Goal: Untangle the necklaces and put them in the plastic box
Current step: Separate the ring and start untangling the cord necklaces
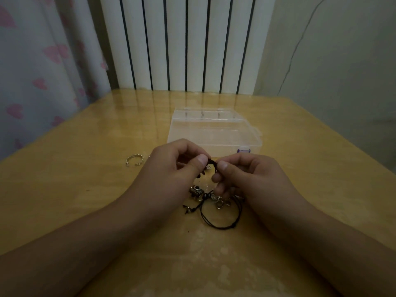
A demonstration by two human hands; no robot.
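Necklaces [214, 196] tangled; left hand [177, 161], right hand [246, 174] pinch cord.

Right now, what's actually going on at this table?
A person is working on a tangle of black cord necklaces with metal charms. The left hand and right hand both pinch the same bit of cord, raised just above the wooden table, while the rest of the tangle lies beneath them. The clear plastic box sits just beyond the hands; none of the cords is in it. A silver open ring lies apart, to the left.
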